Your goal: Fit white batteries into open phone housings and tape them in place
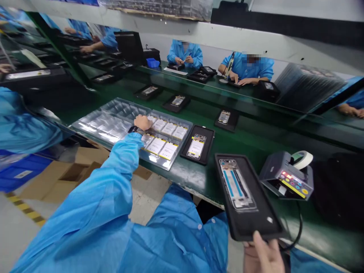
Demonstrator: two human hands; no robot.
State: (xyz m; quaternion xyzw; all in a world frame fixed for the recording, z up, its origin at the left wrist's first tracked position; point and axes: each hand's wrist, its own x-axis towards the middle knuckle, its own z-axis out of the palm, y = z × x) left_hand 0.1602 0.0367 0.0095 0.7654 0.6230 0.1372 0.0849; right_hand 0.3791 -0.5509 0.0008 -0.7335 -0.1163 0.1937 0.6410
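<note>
My left hand (pixel 143 122) reaches over a clear plastic tray (pixel 99 137) and rests at its white batteries (pixel 156 145); the fingertips are hidden, so any grip cannot be made out. In my right hand (pixel 264 253) is the near end of a black tray (pixel 261 206), tilted, thumb on top. A phone frame (pixel 237 184) with blue strips lies in that tray. Between the two, another black tray (pixel 209 146) on the green table holds a phone frame with a white battery (pixel 196 147) in it.
A tape dispenser (pixel 288 176) with a tape roll stands at the right. Farther back on the green table (pixel 203 108) lie black trays with phone frames (pixel 178 100). Co-workers in blue sit across the table. Cardboard boxes (pixel 61 178) and a blue bin (pixel 22 170) are at the lower left.
</note>
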